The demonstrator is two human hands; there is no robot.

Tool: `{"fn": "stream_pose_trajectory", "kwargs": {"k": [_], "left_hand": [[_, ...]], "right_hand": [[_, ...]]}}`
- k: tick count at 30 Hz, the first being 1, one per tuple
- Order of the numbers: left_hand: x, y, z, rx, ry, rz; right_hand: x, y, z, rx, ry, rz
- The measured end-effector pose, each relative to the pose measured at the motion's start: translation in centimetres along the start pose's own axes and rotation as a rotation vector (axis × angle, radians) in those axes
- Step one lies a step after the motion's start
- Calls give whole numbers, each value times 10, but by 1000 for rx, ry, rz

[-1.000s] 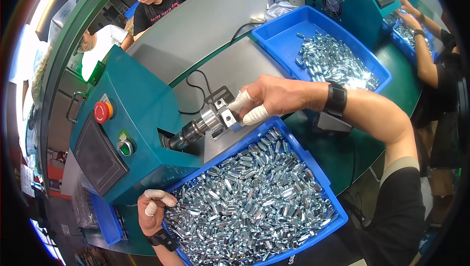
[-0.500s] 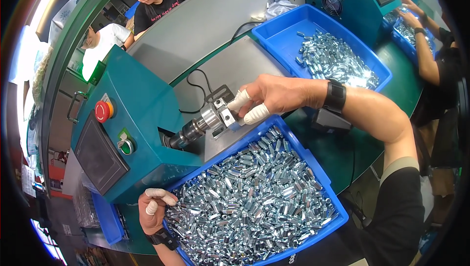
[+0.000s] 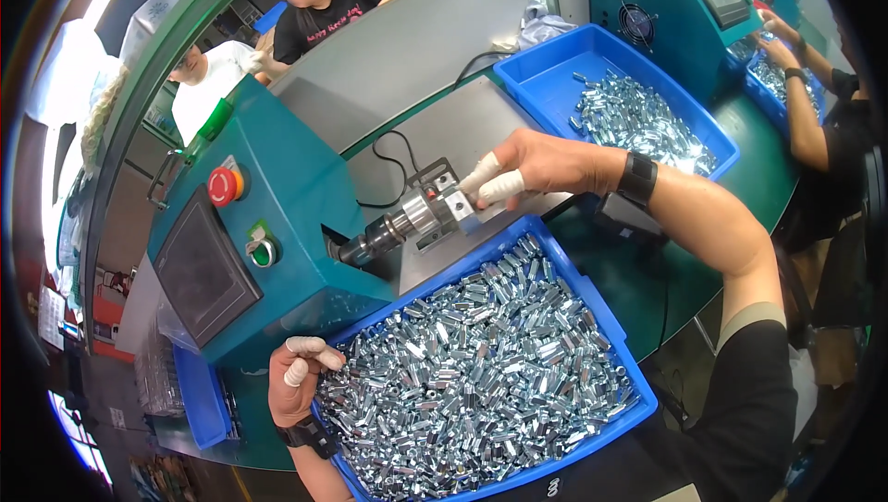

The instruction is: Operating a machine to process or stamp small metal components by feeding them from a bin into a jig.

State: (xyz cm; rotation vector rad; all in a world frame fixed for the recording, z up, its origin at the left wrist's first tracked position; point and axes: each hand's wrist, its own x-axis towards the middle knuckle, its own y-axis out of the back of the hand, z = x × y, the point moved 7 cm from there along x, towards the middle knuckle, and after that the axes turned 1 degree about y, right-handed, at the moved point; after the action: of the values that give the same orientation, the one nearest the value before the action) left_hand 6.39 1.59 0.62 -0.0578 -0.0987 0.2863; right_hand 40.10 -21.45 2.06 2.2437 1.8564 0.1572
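My right hand, white covers on its fingers, reaches to the free end of a metal clamping fixture on a teal machine. Thumb and forefinger are pinched together there; whatever lies between them is hidden. At the left side of a blue bin is my left hand, its covered fingers bent together beside the heap. I cannot make out a part in them. Shiny hexagonal metal sleeves fill this bin.
Behind my right forearm stands another blue bin with similar sleeves. The machine carries a red stop button, a green switch and a dark screen. A black cable lies behind the fixture. A co-worker's hand works at far right.
My right thumb and forefinger have drawn closer together at the fixture's end. The whole view has shifted slightly. My left hand keeps its place by the bin's edge.
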Motion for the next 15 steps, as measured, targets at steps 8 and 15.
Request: {"fn": "stream_pose_trajectory", "kwargs": {"k": [8, 15], "left_hand": [[-3, 4, -1, -31, 16, -33], [-5, 3, -4, -53, 54, -44]], "right_hand": [[-7, 14, -12, -57, -99, 185], [3, -8, -63, -1022, 84, 532]]}}
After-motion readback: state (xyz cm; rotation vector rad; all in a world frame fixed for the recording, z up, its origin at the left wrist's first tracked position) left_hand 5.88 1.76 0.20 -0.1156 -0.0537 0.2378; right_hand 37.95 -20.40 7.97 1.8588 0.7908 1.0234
